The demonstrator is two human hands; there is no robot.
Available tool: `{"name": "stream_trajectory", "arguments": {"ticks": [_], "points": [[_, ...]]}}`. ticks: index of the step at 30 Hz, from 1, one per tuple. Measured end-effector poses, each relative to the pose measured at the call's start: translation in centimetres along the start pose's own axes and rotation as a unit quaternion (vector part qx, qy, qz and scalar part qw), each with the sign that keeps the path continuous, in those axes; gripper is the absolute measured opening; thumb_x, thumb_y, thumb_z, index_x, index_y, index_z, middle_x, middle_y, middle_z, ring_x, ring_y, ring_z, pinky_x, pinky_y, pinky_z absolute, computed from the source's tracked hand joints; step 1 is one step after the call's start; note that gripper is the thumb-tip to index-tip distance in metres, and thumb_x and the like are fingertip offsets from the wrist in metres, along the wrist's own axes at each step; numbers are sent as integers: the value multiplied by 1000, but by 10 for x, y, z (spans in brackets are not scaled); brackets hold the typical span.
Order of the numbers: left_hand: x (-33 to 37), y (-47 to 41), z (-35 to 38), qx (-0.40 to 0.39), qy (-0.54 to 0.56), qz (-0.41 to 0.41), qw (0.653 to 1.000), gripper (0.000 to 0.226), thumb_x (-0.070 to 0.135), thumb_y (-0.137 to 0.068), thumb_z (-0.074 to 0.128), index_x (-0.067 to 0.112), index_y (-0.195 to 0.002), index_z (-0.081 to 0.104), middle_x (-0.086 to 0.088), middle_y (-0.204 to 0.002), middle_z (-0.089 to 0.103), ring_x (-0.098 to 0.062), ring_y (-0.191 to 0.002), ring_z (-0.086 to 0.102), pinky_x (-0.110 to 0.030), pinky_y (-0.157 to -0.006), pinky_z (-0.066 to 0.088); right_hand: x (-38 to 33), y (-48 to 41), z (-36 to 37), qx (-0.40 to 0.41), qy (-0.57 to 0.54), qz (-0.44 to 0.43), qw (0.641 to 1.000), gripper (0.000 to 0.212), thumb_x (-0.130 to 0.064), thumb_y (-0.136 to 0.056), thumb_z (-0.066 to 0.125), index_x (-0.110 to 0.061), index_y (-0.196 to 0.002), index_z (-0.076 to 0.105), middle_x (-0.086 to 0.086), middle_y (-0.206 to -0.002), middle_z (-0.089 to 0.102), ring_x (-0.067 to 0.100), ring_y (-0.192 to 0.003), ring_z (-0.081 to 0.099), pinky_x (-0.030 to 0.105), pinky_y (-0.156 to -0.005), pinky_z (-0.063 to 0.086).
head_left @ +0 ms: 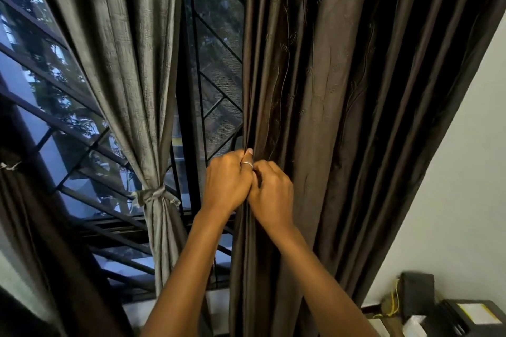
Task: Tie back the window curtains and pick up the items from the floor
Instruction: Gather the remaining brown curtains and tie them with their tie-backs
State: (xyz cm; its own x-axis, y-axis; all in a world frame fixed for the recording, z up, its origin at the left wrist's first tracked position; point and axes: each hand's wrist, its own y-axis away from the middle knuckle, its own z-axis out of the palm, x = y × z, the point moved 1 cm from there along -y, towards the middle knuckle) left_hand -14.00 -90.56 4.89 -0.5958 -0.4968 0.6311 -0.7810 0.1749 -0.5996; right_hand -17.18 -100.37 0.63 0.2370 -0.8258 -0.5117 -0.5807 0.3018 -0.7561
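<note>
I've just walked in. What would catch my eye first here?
The two hands stand out first: the left hand and right hand meet at the centre, both gripping the gathered edge of the dark brown curtain. To the left hangs a grey curtain, already cinched by a knotted tie, with the barred window behind.

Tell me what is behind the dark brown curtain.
Beside the dark brown curtain, where the left hand and right hand grip its edge, black window bars show. Whatever lies directly behind the cloth is covered.
</note>
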Motion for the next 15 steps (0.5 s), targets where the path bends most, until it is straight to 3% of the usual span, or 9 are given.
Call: {"name": "stream_trajectory", "arguments": {"ticks": [3, 6, 12, 15], "points": [[8, 0, -1, -23, -6, -2, 1000, 47, 35, -104, 43, 21, -59, 49, 4, -56, 54, -14, -57, 58, -29, -55, 38, 0, -1, 3, -3, -4, -2, 1000, 17, -21, -91, 50, -11, -84, 63, 2, -77, 62, 18, -65, 58, 27, -52, 37], [15, -2, 1, -9, -51, -7, 999, 57, 54, -97, 50, 16, -54, 46, 2, -47, 48, -17, -48, 53, -32, -49, 42, 3, -1, 5, -6, 6, -10, 1000, 17, -20, -90, 56, -7, -87, 67, 5, -78, 64, 20, -66, 61, 25, -55, 36], [9, -8, 8, 10, -74, -26, 997, 50, 34, -99, 51, 22, -52, 42, 3, -49, 46, -17, -48, 47, -28, -47, 30, 5, -3, 4, -6, 23, 4, 1000, 13, -18, -93, 57, -12, -92, 68, 3, -80, 64, 21, -68, 61, 36, -52, 47], [12, -8, 9, 4, -88, -19, 996, 48, 33, -100, 50, 23, -54, 42, 4, -52, 46, -19, -51, 49, -29, -49, 33, 7, -5, -1, -11, 29, 3, 1000, 10, -14, -92, 59, -11, -84, 64, 3, -78, 62, 22, -65, 60, 32, -49, 41]]}}
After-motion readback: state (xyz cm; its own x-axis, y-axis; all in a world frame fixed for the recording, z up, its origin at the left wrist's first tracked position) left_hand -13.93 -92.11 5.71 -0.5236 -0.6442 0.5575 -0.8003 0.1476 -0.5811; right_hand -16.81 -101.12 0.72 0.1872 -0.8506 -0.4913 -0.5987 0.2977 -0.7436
